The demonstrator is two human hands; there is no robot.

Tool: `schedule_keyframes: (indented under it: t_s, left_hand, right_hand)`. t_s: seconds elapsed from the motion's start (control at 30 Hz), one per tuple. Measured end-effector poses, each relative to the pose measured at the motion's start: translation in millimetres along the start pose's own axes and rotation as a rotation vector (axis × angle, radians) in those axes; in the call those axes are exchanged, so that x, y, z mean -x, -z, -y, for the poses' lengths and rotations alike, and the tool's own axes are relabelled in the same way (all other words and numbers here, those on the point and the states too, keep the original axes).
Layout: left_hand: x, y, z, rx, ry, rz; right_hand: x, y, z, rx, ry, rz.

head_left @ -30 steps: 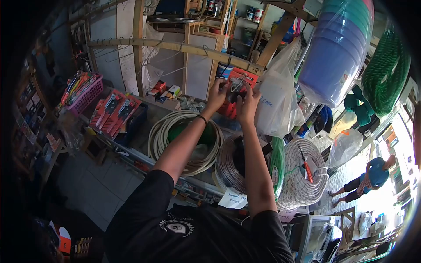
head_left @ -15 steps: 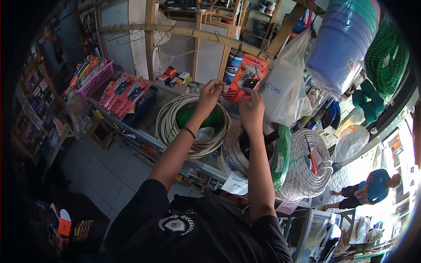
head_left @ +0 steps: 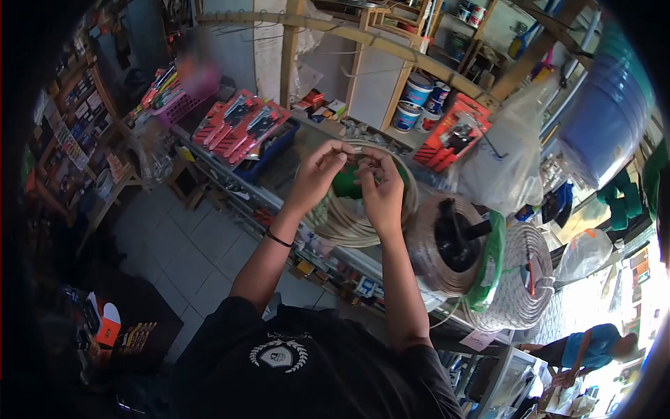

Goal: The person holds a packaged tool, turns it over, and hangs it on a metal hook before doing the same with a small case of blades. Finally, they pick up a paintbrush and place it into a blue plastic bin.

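Close together, the left hand and right hand are raised in front of the cable coil, fingers bent and tips nearly meeting; whether they pinch anything small I cannot tell. A black band circles the left wrist. The coil lies on the counter, with something green inside its ring. Left of it, red packs rest on a blue tray, and farther along sits a pink basket. On the right come a second coil, a green bundle and white rope. Beyond are paint cans, a clear bag and, lower right, a person in blue.
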State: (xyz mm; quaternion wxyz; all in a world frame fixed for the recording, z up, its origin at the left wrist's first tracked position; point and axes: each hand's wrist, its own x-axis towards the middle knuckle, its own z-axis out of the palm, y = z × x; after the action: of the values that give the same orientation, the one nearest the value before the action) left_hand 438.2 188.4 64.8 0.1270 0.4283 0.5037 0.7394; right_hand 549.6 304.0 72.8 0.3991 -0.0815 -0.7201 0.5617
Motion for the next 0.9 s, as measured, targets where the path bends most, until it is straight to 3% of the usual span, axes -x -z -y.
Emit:
schedule_keyframes:
  t_s: [0.27, 0.43, 0.6, 0.73, 0.83, 0.9]
  left_hand:
    - [-2.7, 159.9, -11.8, -0.112, 0.018, -0.021]
    - [-3.0, 225.2, -15.6, -0.104, 0.054, -0.026]
    - [-6.1, 268.8, 9.5, -0.058, 0.127, -0.013]
    - [-18.3, 292.9, 25.7, -0.216, 0.108, 0.034]
    - [-35.2, 314.0, 44.6, -0.485, -0.056, 0.023]
    - [-44.9, 326.5, 51.5, -0.586, -0.064, 0.027]
  right_hand:
    - [-24.8, -161.1, -14.5, -0.196, -0.037, 0.006]
    - [-34.7, -234.9, -41.6, -0.222, -0.064, 0.029]
    - [-39.3, -270.9, -75.4, -0.220, -0.127, 0.093]
    - [-50.3, -287.4, -103.7, -0.222, -0.152, 0.081]
    - [-59.6, -292.3, -128.2, -0.156, -0.136, 0.063]
    - [-65.1, -294.4, -139.2, -0.082, -0.150, 0.066]
